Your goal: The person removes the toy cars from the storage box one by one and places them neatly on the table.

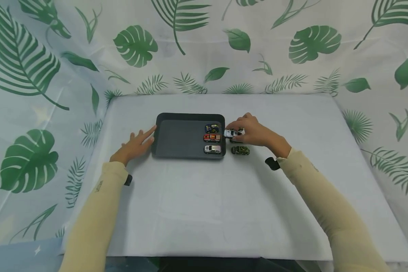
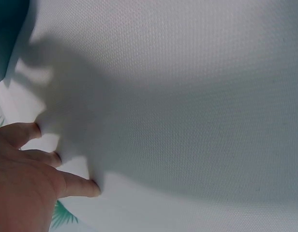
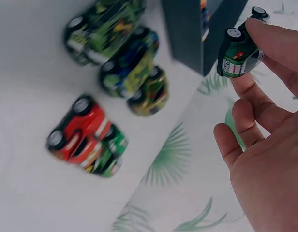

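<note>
My right hand (image 1: 253,130) (image 3: 272,159) pinches a small toy car (image 1: 232,133) (image 3: 239,55) between thumb and fingers, just off the right rim of the dark grey tray (image 1: 180,139). That car looks white from above and green along its side in the right wrist view. Inside the tray, a blue car (image 1: 211,128), a red car (image 1: 212,138) and a silver car (image 1: 212,149) form a column by the right wall. Fingertips of my left hand (image 1: 132,148) (image 2: 30,183) touch the tray's left edge, the fingers spread.
A green camouflage car (image 1: 240,150) lies right of the tray. In the right wrist view, a red car (image 3: 81,130), a large green car (image 3: 105,29) and several others sit close together on the white table (image 1: 197,211). Leaf-patterned cloth (image 1: 258,71) stands behind the table.
</note>
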The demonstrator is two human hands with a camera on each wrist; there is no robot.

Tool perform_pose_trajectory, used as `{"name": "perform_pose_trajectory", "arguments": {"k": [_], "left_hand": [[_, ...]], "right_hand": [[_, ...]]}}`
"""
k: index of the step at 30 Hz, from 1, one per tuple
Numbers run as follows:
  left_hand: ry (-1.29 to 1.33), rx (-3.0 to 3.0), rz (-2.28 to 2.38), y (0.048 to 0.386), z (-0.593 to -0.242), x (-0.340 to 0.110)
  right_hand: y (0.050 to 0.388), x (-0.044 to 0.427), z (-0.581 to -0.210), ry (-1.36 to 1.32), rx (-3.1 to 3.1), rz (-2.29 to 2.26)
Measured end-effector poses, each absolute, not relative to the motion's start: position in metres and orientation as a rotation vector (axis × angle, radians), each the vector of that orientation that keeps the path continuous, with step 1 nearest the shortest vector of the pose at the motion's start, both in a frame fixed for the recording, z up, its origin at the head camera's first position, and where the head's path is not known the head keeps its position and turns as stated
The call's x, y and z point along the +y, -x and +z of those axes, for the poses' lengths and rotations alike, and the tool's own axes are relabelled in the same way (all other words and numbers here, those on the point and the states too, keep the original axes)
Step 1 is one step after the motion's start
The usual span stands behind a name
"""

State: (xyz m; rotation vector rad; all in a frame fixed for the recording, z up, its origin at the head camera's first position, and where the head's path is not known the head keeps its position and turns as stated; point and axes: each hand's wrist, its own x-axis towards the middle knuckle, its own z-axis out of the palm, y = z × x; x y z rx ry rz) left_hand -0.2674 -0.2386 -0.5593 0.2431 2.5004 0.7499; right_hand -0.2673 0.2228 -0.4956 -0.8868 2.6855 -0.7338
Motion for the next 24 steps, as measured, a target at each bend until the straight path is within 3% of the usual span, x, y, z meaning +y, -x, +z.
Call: {"name": "perform_pose_trajectory", "arguments": {"k": [24], "left_hand": [[-0.237,2.490,0.764,0.264,-0.553,-0.238]], "right_hand": [[0.227,0.293,-0.526,0.574,2.759,-0.864]]}}
